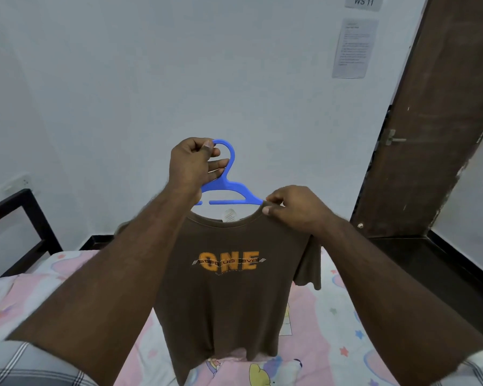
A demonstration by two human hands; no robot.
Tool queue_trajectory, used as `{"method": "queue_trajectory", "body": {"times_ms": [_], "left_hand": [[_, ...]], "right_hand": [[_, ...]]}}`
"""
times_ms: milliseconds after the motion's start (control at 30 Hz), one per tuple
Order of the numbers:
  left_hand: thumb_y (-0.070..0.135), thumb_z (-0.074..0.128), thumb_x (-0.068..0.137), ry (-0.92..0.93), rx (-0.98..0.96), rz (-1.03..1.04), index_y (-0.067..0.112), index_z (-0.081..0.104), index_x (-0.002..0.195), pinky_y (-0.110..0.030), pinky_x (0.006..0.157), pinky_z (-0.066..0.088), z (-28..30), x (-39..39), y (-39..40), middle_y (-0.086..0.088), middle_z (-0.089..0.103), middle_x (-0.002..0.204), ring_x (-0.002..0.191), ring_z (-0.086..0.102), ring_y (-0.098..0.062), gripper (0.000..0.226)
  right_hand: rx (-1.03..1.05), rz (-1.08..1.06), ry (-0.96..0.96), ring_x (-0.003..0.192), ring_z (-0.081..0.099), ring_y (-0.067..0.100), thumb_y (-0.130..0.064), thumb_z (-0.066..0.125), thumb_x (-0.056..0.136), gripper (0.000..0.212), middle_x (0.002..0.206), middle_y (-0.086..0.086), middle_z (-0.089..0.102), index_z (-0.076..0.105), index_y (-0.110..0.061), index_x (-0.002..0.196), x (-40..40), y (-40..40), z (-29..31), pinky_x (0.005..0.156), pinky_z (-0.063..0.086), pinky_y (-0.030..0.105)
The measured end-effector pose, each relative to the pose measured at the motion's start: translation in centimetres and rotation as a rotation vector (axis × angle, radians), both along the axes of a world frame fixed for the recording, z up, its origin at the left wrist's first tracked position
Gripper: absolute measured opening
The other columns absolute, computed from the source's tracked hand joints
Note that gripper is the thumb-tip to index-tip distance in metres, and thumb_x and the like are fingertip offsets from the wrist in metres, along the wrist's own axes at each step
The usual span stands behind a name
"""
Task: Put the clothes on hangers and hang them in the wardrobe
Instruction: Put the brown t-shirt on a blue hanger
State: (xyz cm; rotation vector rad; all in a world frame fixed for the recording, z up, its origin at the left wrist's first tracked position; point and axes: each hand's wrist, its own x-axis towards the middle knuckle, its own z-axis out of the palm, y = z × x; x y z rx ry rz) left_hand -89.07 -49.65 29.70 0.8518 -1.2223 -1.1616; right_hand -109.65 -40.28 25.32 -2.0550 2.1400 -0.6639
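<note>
Two bare forearms fill the bottom of the view, plaid sleeves at the very edges, reaching up and forward. The left hand has its fingers and thumb curled round the hook of a blue plastic hanger, holding it up in the air. The right hand pinches the collar and shoulder seam of a brown T-shirt just where the hanger's right arm slips under the fabric. The shirt, with "ONE" printed in orange across the chest, hangs straight down from the hanger, its hem reaching the pink patterned bedsheet below. One sleeve droops out to the right; the left shoulder is hidden behind the left forearm, so whether that side sits properly on the hanger cannot be told.

Beyond, a plain pale wall, a dark metal bed frame at left, a brown door at right, and two paper notices high on the wall. No wardrobe in sight.

This looks like the tail end of the hangering step: the right hand seems to be seating the shoulder. The next move calls for letting go of the collar, keeping hold of the hook, and turning to find the wardrobe rail.
</note>
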Motion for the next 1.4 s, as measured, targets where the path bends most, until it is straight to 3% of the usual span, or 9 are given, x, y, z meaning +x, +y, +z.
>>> {"method": "queue_trajectory", "body": {"times_ms": [167, 333, 433, 533, 700, 833, 1000, 1200, 1400], "left_hand": [[0.017, 0.055, 0.103, -0.017, -0.011, 0.011, 0.012, 0.067, 0.103, -0.037, 0.071, 0.063, -0.4, 0.4, 0.0, -0.006, 0.069, 0.09, 0.076, 0.077, -0.025, 0.012], [0.018, 0.056, 0.103, -0.034, -0.013, 0.017, 0.014, 0.067, 0.1, -0.036, 0.069, 0.063, -1.2, 0.8, -0.2, -0.006, 0.07, 0.089, 0.076, 0.077, -0.024, 0.012], [0.017, 0.056, 0.102, -0.026, -0.009, 0.022, 0.013, 0.067, 0.1, -0.032, 0.065, 0.062, -1.5, 0.7, -0.2, -0.006, 0.07, 0.089, 0.075, 0.077, -0.024, 0.012], [0.017, 0.056, 0.102, -0.01, 0.003, 0.022, 0.01, 0.067, 0.102, -0.032, 0.064, 0.061, -1.6, 0.7, -0.2, -0.006, 0.07, 0.089, 0.075, 0.077, -0.024, 0.013], [0.016, 0.057, 0.102, 0.003, 0.019, -0.008, 0.009, 0.067, 0.104, -0.035, 0.068, 0.063, -1.7, 0.3, 0.2, -0.006, 0.07, 0.089, 0.077, 0.077, -0.025, 0.013], [0.017, 0.057, 0.102, 0.001, 0.018, -0.038, 0.009, 0.067, 0.105, -0.036, 0.069, 0.063, -1.5, -0.4, 0.8, -0.007, 0.071, 0.092, 0.078, 0.077, -0.025, 0.013], [0.016, 0.057, 0.102, 0.026, 0.024, -0.11, 0.009, 0.067, 0.107, -0.034, 0.069, 0.063, -1.2, -1.0, 1.7, -0.009, 0.072, 0.097, 0.08, 0.077, -0.025, 0.013], [0.01, 0.06, 0.1, 0.022, 0.061, -0.312, 0.002, 0.068, 0.11, -0.037, 0.079, 0.062, -1.1, 0.4, 2.0, -0.013, 0.074, 0.1, 0.095, 0.075, -0.028, 0.015], [-0.003, 0.062, 0.096, 0.037, 0.151, -0.145, -0.001, 0.07, 0.089, -0.031, 0.074, 0.063, -3.4, 0.9, 2.0, -0.016, 0.068, 0.081, 0.076, 0.071, -0.024, 0.01]], "right_hand": [[-0.081, 0.009, -0.161, 0.08, 0.063, 0.004, -0.022, 0.079, 0.081, 0.006, 0.083, -0.013, 0.072, 0.079, -0.024, 0.087, 0.8, -0.8, 0.0, 0.066, 0.045, 0.02], [-0.377, 0.027, -0.178, 0.081, 0.056, 0.005, -0.014, 0.079, 0.08, 0.006, 0.08, -0.014, 0.068, 0.077, -0.02, 0.081, 1.4, -0.3, -1.4, 0.071, 0.038, 0.013], [-0.552, 0.07, -0.108, 0.088, 0.057, 0.014, -0.006, 0.075, 0.081, 0.013, 0.083, -0.008, 0.072, 0.076, -0.018, 0.079, 1.8, 0.9, -2.0, 0.077, 0.043, 0.024], [-0.477, 0.174, 0.022, 0.089, 0.06, 0.016, -0.005, 0.077, 0.078, 0.014, 0.085, -0.007, 0.072, 0.078, -0.018, 0.078, 1.5, 2.1, -2.9, 0.084, 0.046, 0.034], [-0.337, 0.09, -0.238, 0.1, 0.053, -0.009, -0.025, 0.078, 0.084, 0.016, 0.101, -0.022, 0.071, 0.079, -0.029, 0.099, 0.3, 2.6, -2.6, 0.084, 0.033, 0.002], [-0.156, 0.01, -0.169, 0.111, 0.058, 0.006, -0.024, 0.068, 0.094, 0.028, 0.123, -0.007, 0.07, 0.072, -0.02, 0.122, 0.7, 1.4, -1.6, 0.089, 0.037, 0.017], [-0.117, 0.065, -0.307, 0.111, 0.064, 0.013, -0.029, 0.066, 0.097, 0.038, 0.125, -0.003, 0.069, 0.065, -0.016, 0.132, 3.0, 0.0, -0.1, 0.093, 0.046, 0.023], [-0.276, -0.042, -0.444, 0.068, 0.066, 0.009, -0.013, 0.067, 0.092, 0.012, 0.076, -0.008, 0.071, 0.075, -0.02, 0.087, 4.6, -1.7, 1.1, 0.068, 0.05, 0.023], [-0.135, 0.047, -0.721, 0.079, 0.073, 0.024, 0.006, 0.051, 0.091, 0.029, 0.085, 0.008, 0.075, 0.074, -0.012, 0.091, 6.9, -1.5, -1.3, 0.076, 0.061, 0.041]]}}
